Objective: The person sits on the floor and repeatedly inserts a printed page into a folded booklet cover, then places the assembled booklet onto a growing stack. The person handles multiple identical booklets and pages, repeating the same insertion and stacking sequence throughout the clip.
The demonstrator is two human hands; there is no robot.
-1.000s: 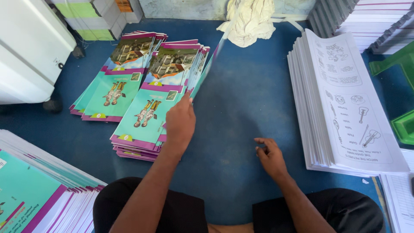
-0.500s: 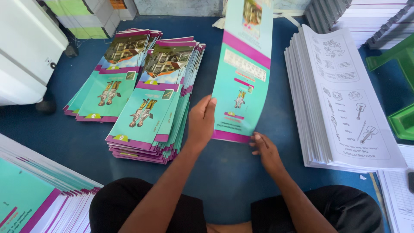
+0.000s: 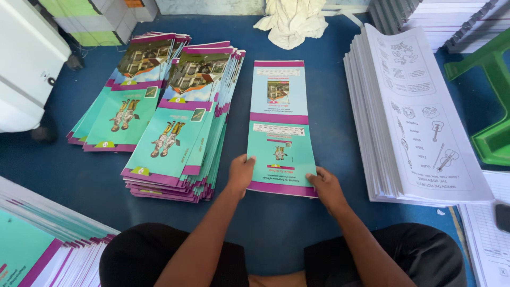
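Observation:
A long teal and magenta printed cover sheet (image 3: 279, 117) lies flat on the blue floor mat (image 3: 329, 106) in front of me. My left hand (image 3: 240, 172) rests on its near left corner, fingers bent on the paper. My right hand (image 3: 326, 186) presses on its near right corner. To the left stand two fanned stacks of similar covers (image 3: 180, 122), one further left (image 3: 122, 101). A thick stack of white printed pages (image 3: 419, 117) with line drawings lies to the right.
A crumpled white cloth (image 3: 292, 21) lies at the far edge. A green plastic stool (image 3: 489, 106) stands at the right. More teal covers are piled at the near left (image 3: 37, 250). A white cabinet (image 3: 26, 69) stands at the left. My knees are at the bottom.
My left hand lifted one cover off the stack, swung it upright to the middle, and it now lies flat on the mat with both hands on its near corners.

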